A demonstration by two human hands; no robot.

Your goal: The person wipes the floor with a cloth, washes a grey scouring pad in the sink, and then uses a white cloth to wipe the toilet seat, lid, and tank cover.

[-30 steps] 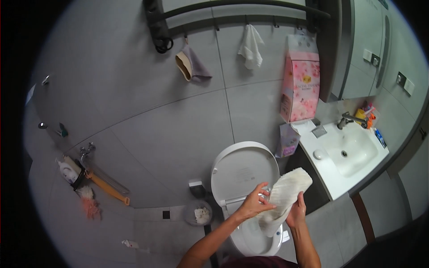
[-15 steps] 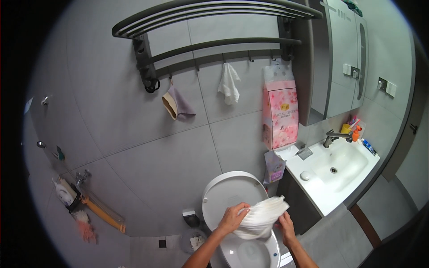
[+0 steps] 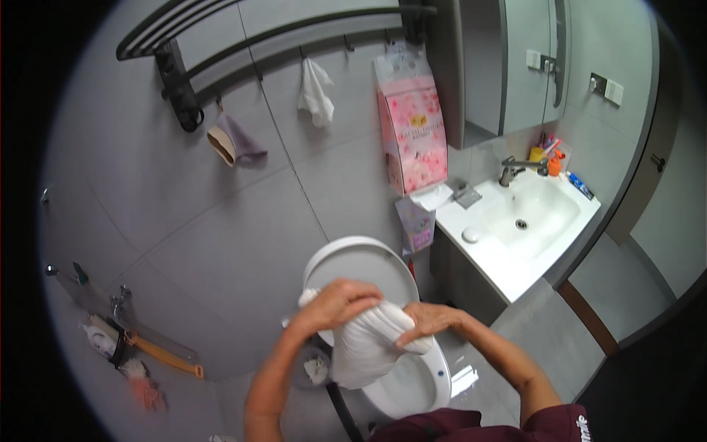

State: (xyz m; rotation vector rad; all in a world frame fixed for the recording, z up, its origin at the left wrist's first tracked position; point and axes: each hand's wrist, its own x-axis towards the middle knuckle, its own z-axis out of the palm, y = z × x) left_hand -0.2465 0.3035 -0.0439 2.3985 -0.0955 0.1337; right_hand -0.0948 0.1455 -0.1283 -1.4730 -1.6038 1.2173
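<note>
Your left hand [image 3: 340,302] is curled over the top of a white ribbed cloth [image 3: 368,342], fingers folded down and gripping its upper edge, while your right hand [image 3: 431,323] presses against the cloth's right side with the fingers together and the thumb underneath. You hold the bunched cloth between both hands, directly above the open toilet bowl [image 3: 412,383], in front of the raised white lid [image 3: 361,265]. Just beyond the toilet, to your right, a white vanity with a sink basin [image 3: 534,214] juts from the wall, with a tap [image 3: 512,169] and small coloured bottles at its back edge. A tall pink patterned package [image 3: 412,129] hangs on the wall beside it, under a mirrored cabinet [image 3: 508,62]. The wall is large grey tiles; a dark towel rail [image 3: 243,37] runs along the top, with a white rag [image 3: 317,92] and a purple cloth [image 3: 236,144] hanging on hooks below it. To your left, a hose fitting and an orange-handled brush [image 3: 158,353] sit low on the wall. The floor is grey tile.
</note>
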